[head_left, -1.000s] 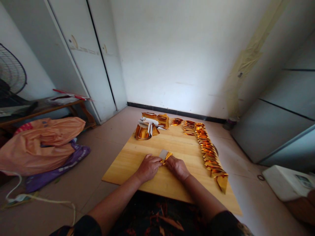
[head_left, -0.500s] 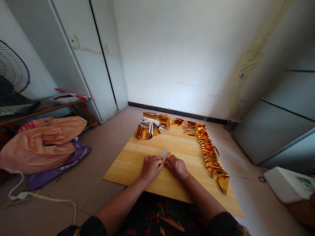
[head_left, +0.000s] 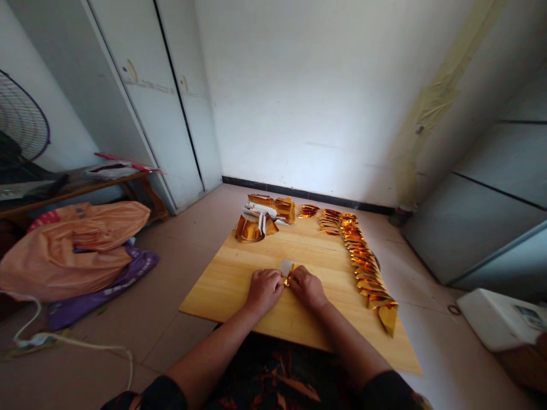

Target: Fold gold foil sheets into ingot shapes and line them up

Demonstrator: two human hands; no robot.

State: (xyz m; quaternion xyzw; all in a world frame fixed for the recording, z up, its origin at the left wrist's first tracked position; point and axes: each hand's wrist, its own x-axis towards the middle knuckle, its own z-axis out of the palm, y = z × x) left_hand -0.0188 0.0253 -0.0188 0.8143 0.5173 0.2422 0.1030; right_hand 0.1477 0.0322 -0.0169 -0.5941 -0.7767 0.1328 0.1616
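Between my two hands, low over the wooden board (head_left: 231,273), is a small sheet of gold foil paper (head_left: 286,267) with its pale side partly showing. My left hand (head_left: 265,289) has its fingers closed on the sheet's left side. On the right side, my right hand (head_left: 306,287) grips it with curled fingers. The fingers hide much of the sheet's near part. A long row of folded gold foil pieces (head_left: 363,262) overlaps along the board's right edge. Smaller groups of folded pieces (head_left: 330,222) lie at the far edge.
Stacks of gold foil sheets (head_left: 250,229) stand at the board's far left corner. An orange and purple bag (head_left: 85,250) lies on the floor at left, near a white cable (head_left: 98,346). A white box-like object (head_left: 498,322) sits at right. Cabinets (head_left: 145,108) stand behind.
My right hand has shifted slightly, its fingers curling more at the sheet's right side. More gold shows between the hands. The piles look unchanged.
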